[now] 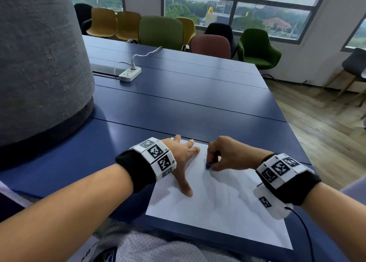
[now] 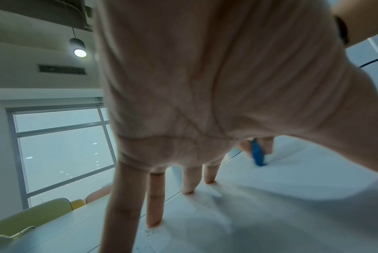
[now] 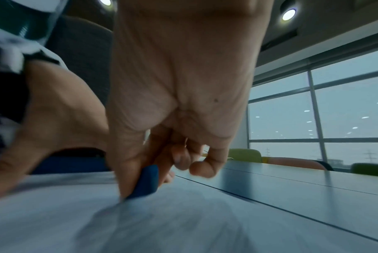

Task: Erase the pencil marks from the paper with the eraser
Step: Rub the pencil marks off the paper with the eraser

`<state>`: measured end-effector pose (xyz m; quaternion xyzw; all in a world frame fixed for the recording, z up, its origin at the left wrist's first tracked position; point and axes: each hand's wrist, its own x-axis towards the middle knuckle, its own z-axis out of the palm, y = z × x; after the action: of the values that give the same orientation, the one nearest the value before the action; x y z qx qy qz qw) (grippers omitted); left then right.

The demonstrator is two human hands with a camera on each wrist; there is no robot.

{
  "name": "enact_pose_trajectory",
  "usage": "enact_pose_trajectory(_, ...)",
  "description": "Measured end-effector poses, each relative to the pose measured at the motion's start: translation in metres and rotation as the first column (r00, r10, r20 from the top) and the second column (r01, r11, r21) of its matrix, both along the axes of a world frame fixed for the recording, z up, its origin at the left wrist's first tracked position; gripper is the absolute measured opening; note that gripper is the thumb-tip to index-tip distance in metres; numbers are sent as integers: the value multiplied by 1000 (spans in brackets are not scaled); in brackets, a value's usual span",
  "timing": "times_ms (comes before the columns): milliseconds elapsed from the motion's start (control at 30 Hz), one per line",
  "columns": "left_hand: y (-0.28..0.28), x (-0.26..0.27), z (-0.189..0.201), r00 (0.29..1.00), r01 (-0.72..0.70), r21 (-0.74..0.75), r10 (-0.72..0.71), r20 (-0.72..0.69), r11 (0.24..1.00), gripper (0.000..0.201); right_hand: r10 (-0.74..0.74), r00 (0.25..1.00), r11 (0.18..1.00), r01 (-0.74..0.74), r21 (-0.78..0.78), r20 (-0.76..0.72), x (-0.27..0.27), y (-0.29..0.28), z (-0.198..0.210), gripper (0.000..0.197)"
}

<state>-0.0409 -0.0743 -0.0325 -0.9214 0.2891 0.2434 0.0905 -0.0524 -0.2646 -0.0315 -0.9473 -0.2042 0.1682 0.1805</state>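
A white sheet of paper (image 1: 217,208) lies on the blue table (image 1: 178,103) near its front edge, with faint grey pencil shading across its middle. My right hand (image 1: 223,154) pinches a small blue eraser (image 1: 208,165) between thumb and fingers, its tip pressed on the upper part of the paper. The eraser (image 3: 146,181) shows clearly in the right wrist view, and the eraser (image 2: 257,154) also appears behind my left palm. My left hand (image 1: 182,156) lies spread flat on the paper's left side, fingers straight, thumb stretched toward me.
A white power strip (image 1: 130,74) with a cable lies far back on the table. A big grey rounded column (image 1: 39,63) stands at the left. Several coloured chairs (image 1: 160,32) line the far edge. The table's right edge drops to a wooden floor (image 1: 326,123).
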Motion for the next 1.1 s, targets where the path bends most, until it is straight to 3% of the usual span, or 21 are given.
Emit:
enact_pose_trajectory(67, 0, 0, 0, 1000, -10, 8, 10, -11, 1000, 136, 48, 993, 998, -52, -33, -110, -6, 3, 5, 10)
enact_pose_trajectory(233, -1, -1, 2, 1000, -3, 11, 3, -8, 1000, 133, -77, 992, 996, 72, 50, 97, 9, 1, -2, 6)
enact_pose_trajectory(400, -1, -1, 4, 1000, -5, 32, 5, -14, 999, 135, 63, 989, 998, -60, 25, -133, -12, 9, 4, 6)
enact_pose_trajectory(567, -1, -3, 4, 1000, 11, 24, -11, -1, 1000, 131, -93, 991, 995, 90, 33, 94, 12, 8, -1, 10)
enact_pose_trajectory(733, -2, -4, 5, 1000, -4, 39, 4, -6, 999, 133, 45, 989, 999, -43, 13, -139, -12, 13, 3, 8)
enact_pose_trajectory(900, -2, -5, 6, 1000, -6, 38, 7, -5, 999, 131, -90, 996, 996, 90, 22, 11, -1, 7, 2, 12)
enact_pose_trajectory(1033, -4, -4, 6, 1000, 3, 58, -2, -8, 998, 133, 30, 989, 999, -28, 14, -145, -24, 12, 1, 6)
enact_pose_trajectory(1100, -5, -3, 6, 1000, -3, 62, 5, -22, 998, 132, 36, 989, 999, -36, 1, -142, -24, 12, 2, 7)
